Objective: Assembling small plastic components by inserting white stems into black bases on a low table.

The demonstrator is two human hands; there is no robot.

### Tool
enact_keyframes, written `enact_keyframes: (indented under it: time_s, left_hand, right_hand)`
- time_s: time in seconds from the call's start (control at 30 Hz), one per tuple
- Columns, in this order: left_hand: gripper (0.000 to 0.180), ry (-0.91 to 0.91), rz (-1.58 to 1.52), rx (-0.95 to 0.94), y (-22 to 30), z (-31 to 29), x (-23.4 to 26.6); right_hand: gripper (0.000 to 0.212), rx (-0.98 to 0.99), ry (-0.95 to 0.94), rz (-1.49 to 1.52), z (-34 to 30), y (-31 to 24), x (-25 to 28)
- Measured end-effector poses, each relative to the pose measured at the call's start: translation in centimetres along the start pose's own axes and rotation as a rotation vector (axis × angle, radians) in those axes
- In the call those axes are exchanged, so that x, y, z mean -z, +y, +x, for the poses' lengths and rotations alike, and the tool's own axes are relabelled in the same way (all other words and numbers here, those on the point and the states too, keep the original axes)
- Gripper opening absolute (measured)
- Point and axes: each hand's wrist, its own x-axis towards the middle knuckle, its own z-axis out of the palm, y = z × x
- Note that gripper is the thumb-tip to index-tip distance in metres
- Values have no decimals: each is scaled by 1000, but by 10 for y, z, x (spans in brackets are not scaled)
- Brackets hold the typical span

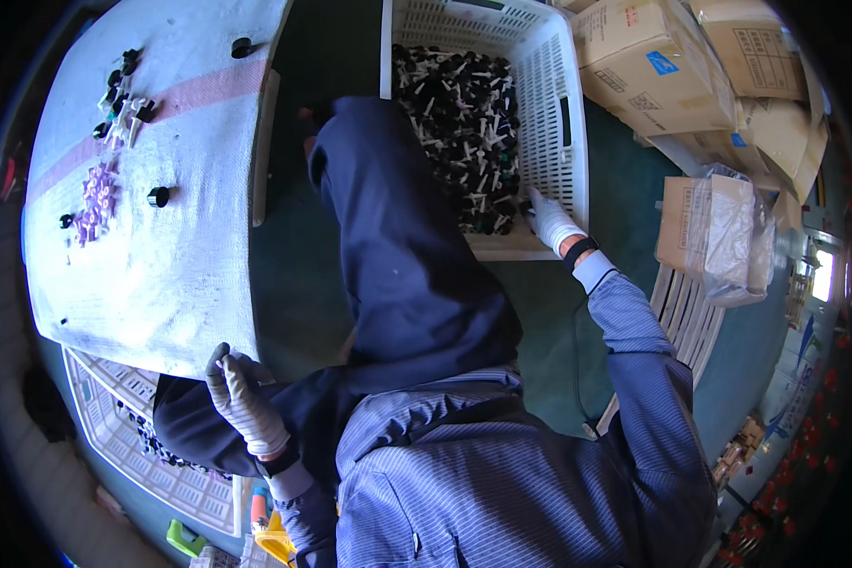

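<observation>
Single head view: left of two side-by-side fisheye cameras, worn on person's head. Faces steeply down over wearer's own torso, nearest to lens, cut by lower edge; picture upright, unmirrored. Trousers run upward through middle. Left hand and right hand both within view. Wide lens takes in desk at left, crate at top, cartons at upper right; straight edges bend toward dark rim.

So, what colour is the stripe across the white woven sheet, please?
The stripe is pink, best seen in the head view.
</observation>
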Motion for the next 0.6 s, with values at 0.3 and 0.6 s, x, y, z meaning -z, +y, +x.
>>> enact_keyframes:
  time_s: [0.3, 0.6]
  left_hand:
    - [31, -10, 69, -22, 16, 11, -2]
    - [22, -121, 14, -119, 23, 31, -17]
  right_hand:
    - [30, 119, -85, -91, -11, -7, 14]
    - [41, 0, -100, -127, 6, 18, -21]
